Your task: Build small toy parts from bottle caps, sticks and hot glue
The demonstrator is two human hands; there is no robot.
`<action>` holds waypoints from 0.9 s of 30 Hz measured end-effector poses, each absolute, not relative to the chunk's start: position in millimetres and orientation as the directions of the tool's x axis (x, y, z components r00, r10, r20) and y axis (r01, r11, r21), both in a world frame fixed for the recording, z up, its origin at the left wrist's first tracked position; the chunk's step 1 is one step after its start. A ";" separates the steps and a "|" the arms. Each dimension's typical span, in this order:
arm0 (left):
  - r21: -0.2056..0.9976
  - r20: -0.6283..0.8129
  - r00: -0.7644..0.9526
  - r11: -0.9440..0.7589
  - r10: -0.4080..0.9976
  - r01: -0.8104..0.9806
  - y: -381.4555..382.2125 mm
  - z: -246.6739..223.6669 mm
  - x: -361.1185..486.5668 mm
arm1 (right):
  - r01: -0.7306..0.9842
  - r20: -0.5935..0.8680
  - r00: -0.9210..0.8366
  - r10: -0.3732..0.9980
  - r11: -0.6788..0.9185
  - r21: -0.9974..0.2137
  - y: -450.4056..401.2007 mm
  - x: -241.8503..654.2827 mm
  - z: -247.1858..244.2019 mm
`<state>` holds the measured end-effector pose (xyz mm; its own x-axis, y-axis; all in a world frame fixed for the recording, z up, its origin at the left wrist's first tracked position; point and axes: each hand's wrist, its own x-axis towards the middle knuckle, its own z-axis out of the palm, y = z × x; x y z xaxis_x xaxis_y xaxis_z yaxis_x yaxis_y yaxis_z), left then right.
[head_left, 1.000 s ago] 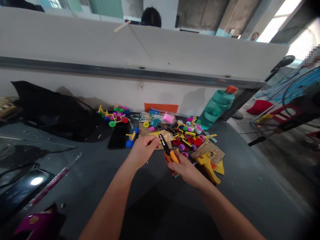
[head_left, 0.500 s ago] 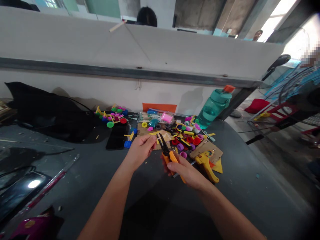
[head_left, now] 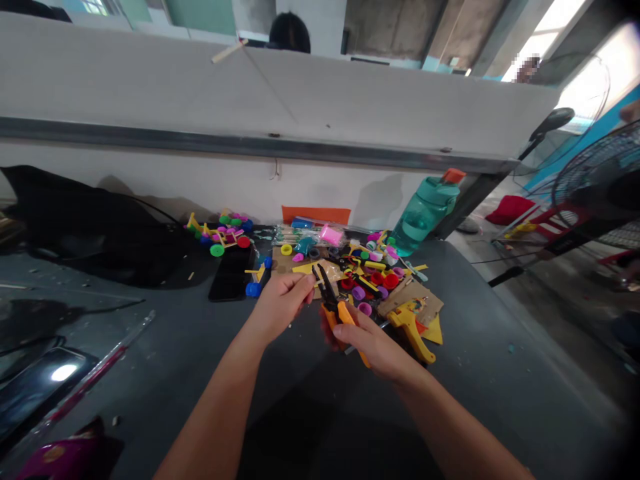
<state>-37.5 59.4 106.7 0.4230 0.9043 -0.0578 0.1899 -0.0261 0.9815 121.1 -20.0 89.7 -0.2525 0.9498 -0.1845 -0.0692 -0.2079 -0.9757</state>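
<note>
Orange-handled pliers (head_left: 332,304), tips pointing forward and slightly left, sit in the wrapped grip of the right hand (head_left: 363,340) over the dark table (head_left: 480,393), and just beside their tips I see the left hand (head_left: 284,303), forearm (head_left: 231,387) angled inward, pinched closed on what I cannot tell, coloured rings (head_left: 391,282) beyond.

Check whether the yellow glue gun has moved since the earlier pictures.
No. The yellow glue gun lies in the same place below the teal bottle; both appear slightly farther left because the whole view has shifted.
</note>
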 end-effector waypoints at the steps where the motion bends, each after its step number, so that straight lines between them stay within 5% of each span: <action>1: 0.978 -0.047 0.426 -0.045 0.904 0.205 59.2 107.0 -37.4 | -0.072 -0.183 -0.252 0.950 -0.207 -0.976 -19.9 121.1 89.0; 10: 0.949 0.028 0.466 -0.170 0.884 0.265 58.2 110.2 -39.3 | -0.086 -0.187 -0.232 0.955 -0.211 -0.974 -20.9 120.0 92.0; 20: 0.999 -0.027 0.468 0.037 0.883 -0.013 45.3 124.6 -42.2 | -0.277 -0.091 -0.340 0.936 -0.192 -0.941 -35.7 120.0 108.4; 27: 0.993 0.068 0.363 -0.096 0.929 0.061 40.0 132.5 -41.9 | -0.153 -0.117 -0.315 0.942 -0.172 -0.973 -37.2 119.1 110.2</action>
<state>-41.9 40.0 132.5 0.3634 0.9291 0.0679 0.0608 -0.0963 0.9935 119.1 -37.2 110.2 -0.3150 0.9418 -0.1175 -0.1528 -0.1725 -0.9731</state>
